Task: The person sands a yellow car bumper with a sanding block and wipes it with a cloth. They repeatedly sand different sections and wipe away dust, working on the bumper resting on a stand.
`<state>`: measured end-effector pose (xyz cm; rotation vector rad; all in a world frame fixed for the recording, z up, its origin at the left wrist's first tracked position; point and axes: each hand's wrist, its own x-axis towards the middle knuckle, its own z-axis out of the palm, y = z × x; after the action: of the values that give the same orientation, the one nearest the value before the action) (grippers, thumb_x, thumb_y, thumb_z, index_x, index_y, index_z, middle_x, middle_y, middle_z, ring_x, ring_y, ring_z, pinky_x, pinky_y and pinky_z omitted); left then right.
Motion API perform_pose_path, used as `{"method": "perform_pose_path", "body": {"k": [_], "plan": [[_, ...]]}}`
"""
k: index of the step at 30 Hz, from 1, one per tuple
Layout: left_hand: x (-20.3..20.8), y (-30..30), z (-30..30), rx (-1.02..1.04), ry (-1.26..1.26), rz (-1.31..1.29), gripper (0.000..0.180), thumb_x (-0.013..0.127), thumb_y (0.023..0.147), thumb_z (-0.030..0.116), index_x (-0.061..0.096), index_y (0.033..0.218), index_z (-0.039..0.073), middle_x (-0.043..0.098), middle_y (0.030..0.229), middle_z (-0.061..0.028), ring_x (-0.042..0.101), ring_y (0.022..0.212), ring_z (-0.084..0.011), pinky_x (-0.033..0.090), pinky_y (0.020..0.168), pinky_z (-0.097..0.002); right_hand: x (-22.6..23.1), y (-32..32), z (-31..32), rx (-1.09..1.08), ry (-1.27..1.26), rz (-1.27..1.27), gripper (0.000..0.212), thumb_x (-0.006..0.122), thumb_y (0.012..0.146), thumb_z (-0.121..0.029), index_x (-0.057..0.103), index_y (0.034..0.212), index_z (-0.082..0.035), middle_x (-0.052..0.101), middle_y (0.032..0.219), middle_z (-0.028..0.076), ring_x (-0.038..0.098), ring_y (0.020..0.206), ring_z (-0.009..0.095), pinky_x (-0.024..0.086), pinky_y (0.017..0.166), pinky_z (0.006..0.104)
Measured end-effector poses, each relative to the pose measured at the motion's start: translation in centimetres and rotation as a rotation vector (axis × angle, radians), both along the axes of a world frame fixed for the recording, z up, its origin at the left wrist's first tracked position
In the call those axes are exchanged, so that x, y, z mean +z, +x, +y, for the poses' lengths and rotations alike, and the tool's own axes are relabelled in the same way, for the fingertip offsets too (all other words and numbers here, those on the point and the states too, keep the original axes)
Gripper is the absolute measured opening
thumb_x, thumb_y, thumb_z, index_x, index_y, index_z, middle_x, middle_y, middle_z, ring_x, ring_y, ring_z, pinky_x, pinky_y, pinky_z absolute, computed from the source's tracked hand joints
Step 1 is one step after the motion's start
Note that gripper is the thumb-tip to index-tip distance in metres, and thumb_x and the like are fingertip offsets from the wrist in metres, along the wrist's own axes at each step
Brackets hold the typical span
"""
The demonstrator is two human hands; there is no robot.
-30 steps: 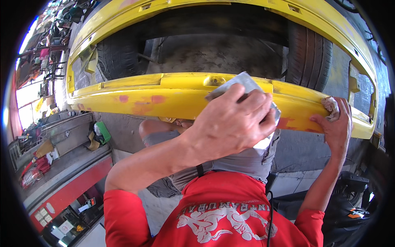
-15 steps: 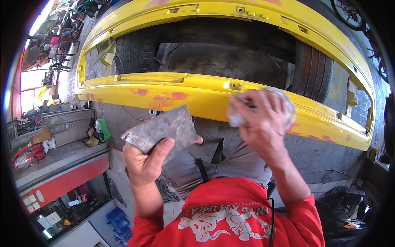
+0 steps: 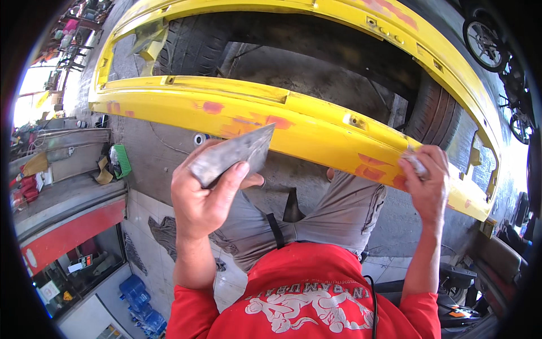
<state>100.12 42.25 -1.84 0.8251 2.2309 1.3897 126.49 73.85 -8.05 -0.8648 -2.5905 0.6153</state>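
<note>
A long yellow vehicle bumper (image 3: 322, 141) with patches of reddish filler spans the view in front of me. My left hand (image 3: 200, 195) grips a grey, smeared flat plate (image 3: 234, 155) between thumb and fingers, tilted up near the bumper's lower edge. My right hand (image 3: 428, 181) is closed around a small whitish, crumpled thing (image 3: 416, 164) that looks like a rag, at the right part of the bumper's near face. Most of that thing is hidden by my fingers.
Tires (image 3: 435, 116) lie behind the bumper. A grey bench (image 3: 68, 209) with a green basket (image 3: 121, 161) stands at the left, and blue water jugs (image 3: 141, 305) sit below it. Motorcycles (image 3: 485, 45) are at the far right, with another dark one (image 3: 451, 305) near my right side.
My right hand has moved right and down along the bumper, with the whitish thing now more bunched in it. The plate has tilted in my left hand. My view has shifted right.
</note>
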Motion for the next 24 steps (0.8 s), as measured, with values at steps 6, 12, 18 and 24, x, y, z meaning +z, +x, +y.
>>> {"method": "perform_pose_path", "body": {"k": [6,12,18,24], "plan": [[-0.4,-0.5,6.9,-0.565,-0.18,0.979,0.038,0.084,0.086,0.019,0.085,0.123,0.012,0.078,0.129,-0.0052,0.073,0.121,-0.0293,0.058,0.1,-0.0434,-1.0,8.4,4.3,-0.344,-0.154,-0.077,0.033,0.094,0.087,-0.014,0.079,0.11,0.005,0.069,0.113,0.011,0.067,0.108,0.029,0.053,0.1,0.0399],[-1.5,-0.1,9.3,-0.735,-0.333,1.093,0.035,0.074,0.096,0.023,0.082,0.128,0.013,0.074,0.137,-0.0138,0.069,0.127,-0.033,0.056,0.107,-0.0496,-2.3,10.3,5.1,-0.422,-0.166,-0.096,0.044,0.097,0.085,-0.015,0.075,0.117,0.007,0.069,0.122,0.009,0.067,0.114,0.028,0.052,0.104,0.0373],[-2.5,2.4,11.0,-0.804,-0.378,1.13,0.036,0.075,0.099,0.027,0.081,0.134,0.022,0.075,0.137,-0.0109,0.071,0.126,-0.032,0.057,0.1,-0.0469,-2.2,9.9,5.1,-0.411,-0.14,-0.092,0.046,0.098,0.083,-0.013,0.074,0.117,0.006,0.068,0.122,0.01,0.066,0.116,0.029,0.052,0.106,0.0387],[-2.4,4.2,13.1,-0.749,-0.349,1.111,0.036,0.073,0.1,0.027,0.079,0.135,0.02,0.073,0.139,-0.0137,0.071,0.124,-0.0328,0.058,0.099,-0.0472,-2.2,9.8,5.0,-0.389,-0.151,-0.076,0.043,0.097,0.082,-0.011,0.074,0.114,0.006,0.067,0.12,0.011,0.065,0.115,0.03,0.052,0.105,0.0406]]}}
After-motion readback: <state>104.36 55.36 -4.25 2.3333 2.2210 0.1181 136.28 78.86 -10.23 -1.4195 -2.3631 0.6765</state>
